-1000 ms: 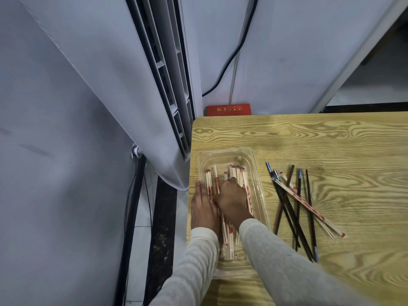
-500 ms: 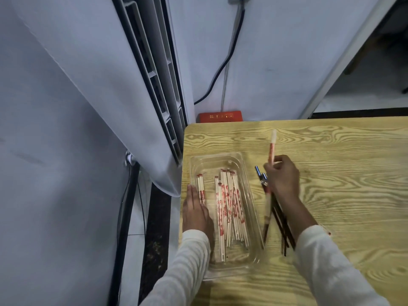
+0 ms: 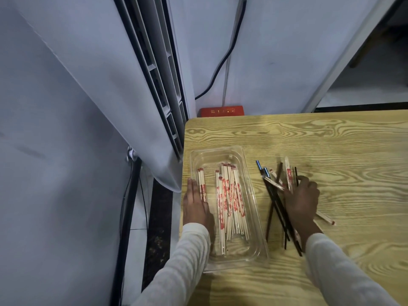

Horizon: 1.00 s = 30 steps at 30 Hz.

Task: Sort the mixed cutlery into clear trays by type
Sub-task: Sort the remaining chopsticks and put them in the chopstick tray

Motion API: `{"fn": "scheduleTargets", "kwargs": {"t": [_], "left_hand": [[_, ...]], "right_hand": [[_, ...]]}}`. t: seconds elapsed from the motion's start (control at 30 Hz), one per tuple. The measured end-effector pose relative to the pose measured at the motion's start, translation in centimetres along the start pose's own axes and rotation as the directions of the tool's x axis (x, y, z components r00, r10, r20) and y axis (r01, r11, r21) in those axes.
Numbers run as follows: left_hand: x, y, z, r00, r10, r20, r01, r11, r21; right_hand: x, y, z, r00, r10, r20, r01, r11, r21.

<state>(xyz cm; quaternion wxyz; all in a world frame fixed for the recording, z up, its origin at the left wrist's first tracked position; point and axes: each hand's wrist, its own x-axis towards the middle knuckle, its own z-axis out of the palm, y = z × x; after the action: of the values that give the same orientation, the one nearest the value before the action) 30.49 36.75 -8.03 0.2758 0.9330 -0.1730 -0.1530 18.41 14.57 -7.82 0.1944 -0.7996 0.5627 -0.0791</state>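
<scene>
The left hand (image 3: 195, 204) is being laid flat, fingers straight and together, along the left rim of the clear tray (image 3: 254, 195), which is sitting at the left edge of the table (image 3: 331, 140). Inside the tray, the wrapped chopsticks (image 3: 229, 195) are lying lengthwise in a loose sheaf, with 1 pair set apart just beside the left fingertips.

The right hand (image 3: 302, 202) is being held palm down on the loose pile just right of the tray, its fingers (image 3: 305, 181) curled onto the sticks. Whether anything is actually being pinched cannot be told, because the contact is being hidden under the knuckles.

In that pile, the black chopsticks (image 3: 273, 208) are lying crossed with 1 wrapped pair (image 3: 288, 173). Its far end is projecting past the curled fingers, while its length is being covered by the hand. A second paper sleeve (image 3: 324, 218) is showing beyond the wrist.

The wrapped pair is being judged light, thin and stiff, with a paper sleeve that should give fair friction. The black sticks are being judged slicker and likelier to roll. A hold near the middle is being favoured, thumb against fingertips, so that the pair stays level. That middle is lying right under the fingers, so little shifting should be needed. A straight lift is advised, lest the crossed black sticks be dragged along.
</scene>
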Motion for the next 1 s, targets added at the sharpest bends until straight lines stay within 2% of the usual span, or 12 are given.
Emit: {"fn": "scheduleTargets", "kwargs": {"t": [0.1, 0.2, 0.3, 0.37, 0.43, 0.5, 0.63, 0.73, 0.9, 1.0], "left_hand": [[0.1, 0.0, 0.0, 1.000, 0.001, 0.000, -0.001, 1.000, 0.005], [0.1, 0.0, 0.2, 1.000, -0.006, -0.012, 0.006, 1.000, -0.001], [0.1, -0.1, 0.3, 1.000, -0.009, -0.008, 0.009, 1.000, 0.002], [0.1, -0.2, 0.2, 1.000, 0.006, -0.006, -0.006, 1.000, 0.017], [0.1, -0.1, 0.2, 1.000, 0.015, -0.009, -0.015, 1.000, 0.014], [0.1, -0.2, 0.2, 0.999, 0.035, -0.008, -0.035, 0.999, 0.016], [0.2, -0.3, 0.2, 1.000, 0.019, -0.021, -0.018, 1.000, 0.018], [0.1, 0.1, 0.0, 0.999, 0.040, -0.028, -0.039, 0.998, 0.040], [0.2, -0.3, 0.3, 1.000, 0.014, -0.018, -0.014, 1.000, 0.018], [0.3, -0.5, 0.6, 1.000, 0.007, 0.001, -0.007, 0.999, 0.048]], "right_hand": [[-0.3, -1.1, -0.6, 0.998, -0.031, -0.059, 0.029, 0.999, -0.044], [-2.4, -3.9, -1.0, 0.968, -0.233, -0.092, 0.241, 0.966, 0.091], [-6.5, -7.4, -0.5, 0.912, -0.408, 0.044, 0.382, 0.883, 0.272], [-8.4, -9.0, 1.4, 0.856, -0.478, 0.197, 0.421, 0.865, 0.272], [-9.6, -9.7, 3.9, 0.796, -0.489, 0.357, 0.456, 0.872, 0.179], [-10.1, -9.7, 5.5, 0.782, -0.450, 0.431, 0.463, 0.883, 0.081], [-10.5, -9.6, 5.9, 0.773, -0.478, 0.417, 0.509, 0.860, 0.041], [-10.4, -9.7, 6.1, 0.724, -0.540, 0.429, 0.542, 0.830, 0.131], [-11.0, -11.0, 6.2, 0.707, -0.540, 0.455, 0.477, 0.841, 0.256], [-10.9, -11.0, 5.9, 0.754, -0.519, 0.402, 0.470, 0.854, 0.220]]}}
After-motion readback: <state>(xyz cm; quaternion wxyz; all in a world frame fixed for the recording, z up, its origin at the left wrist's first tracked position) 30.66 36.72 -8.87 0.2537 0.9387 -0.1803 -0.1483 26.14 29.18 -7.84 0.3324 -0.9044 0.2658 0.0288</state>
